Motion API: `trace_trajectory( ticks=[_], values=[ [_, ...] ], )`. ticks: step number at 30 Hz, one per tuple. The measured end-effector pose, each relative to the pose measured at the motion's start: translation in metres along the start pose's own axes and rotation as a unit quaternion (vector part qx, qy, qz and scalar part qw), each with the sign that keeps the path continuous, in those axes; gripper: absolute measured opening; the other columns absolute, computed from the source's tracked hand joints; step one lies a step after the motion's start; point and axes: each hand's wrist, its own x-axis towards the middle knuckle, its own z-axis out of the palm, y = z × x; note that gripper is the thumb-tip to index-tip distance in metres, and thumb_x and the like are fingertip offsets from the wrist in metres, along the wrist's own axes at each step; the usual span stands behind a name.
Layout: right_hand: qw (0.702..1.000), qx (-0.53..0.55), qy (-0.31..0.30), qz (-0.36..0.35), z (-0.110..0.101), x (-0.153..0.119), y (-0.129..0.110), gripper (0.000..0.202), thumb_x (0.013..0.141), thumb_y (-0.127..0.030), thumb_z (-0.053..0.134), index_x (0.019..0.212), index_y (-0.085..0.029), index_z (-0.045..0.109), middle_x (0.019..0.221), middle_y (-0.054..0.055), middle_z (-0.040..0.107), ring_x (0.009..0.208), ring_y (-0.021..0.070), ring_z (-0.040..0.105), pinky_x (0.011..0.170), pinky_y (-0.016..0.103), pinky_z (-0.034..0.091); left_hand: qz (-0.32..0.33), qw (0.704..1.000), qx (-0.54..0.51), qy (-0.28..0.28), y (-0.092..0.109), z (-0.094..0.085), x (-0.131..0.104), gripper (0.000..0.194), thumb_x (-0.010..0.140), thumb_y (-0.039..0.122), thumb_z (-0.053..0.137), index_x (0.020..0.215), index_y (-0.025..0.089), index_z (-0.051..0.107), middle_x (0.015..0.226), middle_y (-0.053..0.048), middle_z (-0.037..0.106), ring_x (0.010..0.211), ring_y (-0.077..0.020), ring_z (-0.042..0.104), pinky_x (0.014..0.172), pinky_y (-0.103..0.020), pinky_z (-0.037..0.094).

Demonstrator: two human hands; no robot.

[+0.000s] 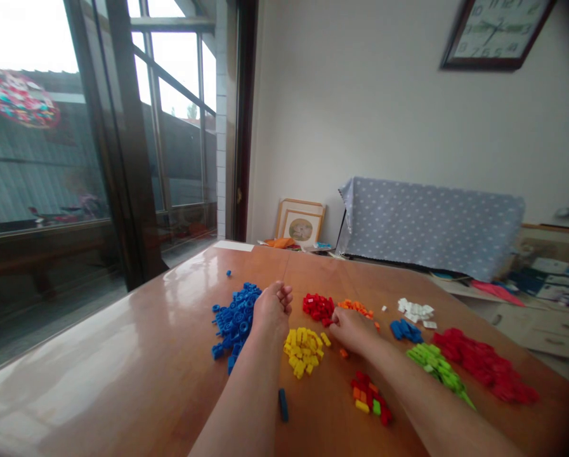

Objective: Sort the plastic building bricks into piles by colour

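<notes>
My left hand (275, 306) is raised between the blue and red piles, its fingers curled in; whatever they may hold is hidden. A heap of blue toy bricks (236, 317) lies to its left, partly behind my forearm. Yellow bricks (303, 349) are heaped nearer to me. At the right edge of the red brick pile (316, 306), my right hand (349, 325) is closed in a pinch, with a red toy brick (327, 322) at its fingertips. Orange bricks (355, 308) lie just behind this hand. A mixed cluster of red, orange, yellow and green bricks (370, 398) sits below my right wrist.
On the table's right side are white bricks (415, 310), a small blue group (406, 330), lime-green bricks (439, 365) and a large red heap (484, 365). A dark blue strip (283, 405) lies near my left forearm. Beyond the wooden table (136, 355) stands a cloth-covered object (431, 219).
</notes>
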Motion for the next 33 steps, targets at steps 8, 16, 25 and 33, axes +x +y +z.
trace_trajectory(
  ticks=[8,16,25,33],
  values=[
    [1.0,-0.004,-0.004,-0.012,0.0019,0.0034,-0.0061,0.02,0.085,-0.04,0.057,0.088,-0.024,0.07,0.09,0.006,0.075,0.084,0.0214,0.067,0.06,0.027,0.031,-0.005,1.0,0.001,0.003,0.0004,0.0006,-0.0006,0.007,0.081,0.019,0.061,0.084,0.017,0.056,0.067,0.001,0.063,0.048,-0.0071,0.055,0.046,-0.019,0.032],
    [1.0,-0.006,0.002,-0.01,0.0016,0.0047,-0.0087,0.028,0.086,-0.049,0.056,0.087,-0.024,0.068,0.09,0.006,0.074,0.085,0.0219,0.067,0.061,0.028,0.033,-0.007,1.0,0.002,0.003,-0.0001,0.0004,0.0012,0.008,0.081,0.02,0.062,0.085,0.017,0.056,0.067,0.001,0.063,0.048,-0.0072,0.055,0.046,-0.018,0.032],
    [1.0,0.002,-0.004,-0.012,0.0014,0.0055,-0.0076,0.027,0.085,-0.047,0.055,0.083,-0.024,0.068,0.083,0.004,0.073,0.077,0.0198,0.065,0.057,0.027,0.027,-0.007,1.0,0.001,0.0,0.0004,0.0001,-0.0004,0.006,0.081,0.019,0.061,0.085,0.018,0.056,0.066,0.001,0.063,0.048,-0.0073,0.055,0.046,-0.018,0.032],
    [1.0,0.007,0.003,-0.012,0.0017,0.0081,-0.0081,0.034,0.08,-0.058,0.06,0.081,-0.024,0.067,0.083,0.004,0.073,0.078,0.0204,0.065,0.058,0.028,0.027,-0.006,1.0,0.0,0.0,0.0003,0.0003,0.0005,0.006,0.081,0.019,0.061,0.085,0.017,0.057,0.067,0.001,0.063,0.048,-0.0069,0.055,0.046,-0.018,0.032]
  ],
)
